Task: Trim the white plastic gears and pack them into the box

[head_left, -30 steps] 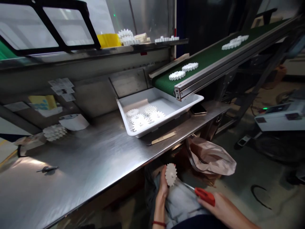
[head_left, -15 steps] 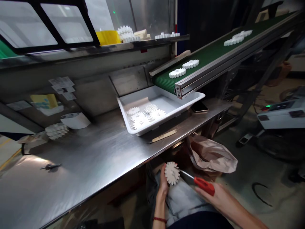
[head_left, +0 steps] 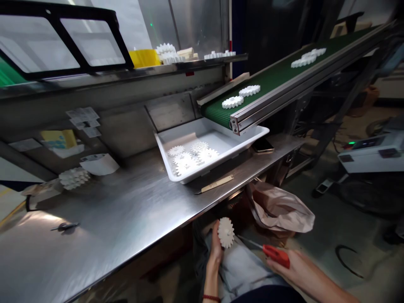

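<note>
"White gear point(head_left: 226, 232): where is it?"

"Between five and six o'clock from the middle of the view, beyond the front edge of the steel table point(head_left: 135, 202) and above the person's grey-clad lap point(head_left: 243, 263). The left hand point(head_left: 215, 247) has its grip closed on the gear's nine o'clock side."

"And the other hand?"

"The right hand point(head_left: 292, 267), near half past four, wraps its grip around a red-handled tool point(head_left: 277, 256). The thin shaft points toward ten o'clock, its tip just beside the gear's rim, seemingly apart."

"How far along is the work?"

"One piece is in hand. Loose gears point(head_left: 185, 162) lie in a white tray point(head_left: 225, 142) at the centre; two gears point(head_left: 232, 102) rest low on a green conveyor point(head_left: 274, 80) at one o'clock, and an overlapping group point(head_left: 304, 62) sits higher, at two. I'd judge those on the belt unhandled; I cannot tell whether the tray's pieces, or this one, are finished."

"Edges and room to move?"

"The conveyor's low end overhangs the tray's two o'clock side. A wooden-handled tool point(head_left: 217, 184) lies between tray and table edge, at six. Open air surrounds both hands, though a paper bag point(head_left: 284, 210) at four o'clock narrows that side."
</note>
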The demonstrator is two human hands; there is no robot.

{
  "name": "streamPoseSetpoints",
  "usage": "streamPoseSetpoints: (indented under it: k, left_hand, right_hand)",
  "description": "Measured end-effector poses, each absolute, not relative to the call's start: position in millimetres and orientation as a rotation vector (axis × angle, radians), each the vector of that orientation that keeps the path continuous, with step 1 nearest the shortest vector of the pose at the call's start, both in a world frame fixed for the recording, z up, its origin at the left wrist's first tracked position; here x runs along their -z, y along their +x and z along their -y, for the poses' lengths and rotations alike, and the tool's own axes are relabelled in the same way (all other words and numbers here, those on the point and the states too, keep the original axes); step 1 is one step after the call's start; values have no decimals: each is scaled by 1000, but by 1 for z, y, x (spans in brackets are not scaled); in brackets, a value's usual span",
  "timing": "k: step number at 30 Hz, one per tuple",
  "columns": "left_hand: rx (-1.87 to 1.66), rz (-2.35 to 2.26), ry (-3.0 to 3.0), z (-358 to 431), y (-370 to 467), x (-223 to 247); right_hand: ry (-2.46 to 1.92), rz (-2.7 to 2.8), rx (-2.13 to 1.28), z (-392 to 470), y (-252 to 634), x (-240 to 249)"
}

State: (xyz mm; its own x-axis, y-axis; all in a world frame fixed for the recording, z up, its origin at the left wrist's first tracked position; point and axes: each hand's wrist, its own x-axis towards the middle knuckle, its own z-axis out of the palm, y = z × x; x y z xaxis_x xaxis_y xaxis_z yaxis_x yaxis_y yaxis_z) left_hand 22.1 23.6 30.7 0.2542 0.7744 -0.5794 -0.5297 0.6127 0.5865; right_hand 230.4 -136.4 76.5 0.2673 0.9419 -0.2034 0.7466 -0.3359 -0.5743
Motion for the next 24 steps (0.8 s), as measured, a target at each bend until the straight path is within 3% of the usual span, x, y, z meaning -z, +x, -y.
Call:
streamPoseSetpoints:
  k: [4, 10, 16, 24]
  left_hand:
    - [-855, -943, 286, -22, 24, -32]
    - [-886, -982, 273, -24, 20, -35]
    - [-935, -991, 258, -24, 22, -28]
    - [-942, -984, 256, -27, 22, -26]
  right_hand:
    - [-2065, 1579, -876, 135, 231, -77]
    - [-2133, 1454, -747, 131, 237, -73]
    - [-2019, 1337, -938, 143, 239, -83]
    - [-1669, 853, -351, 64, 367, -150]
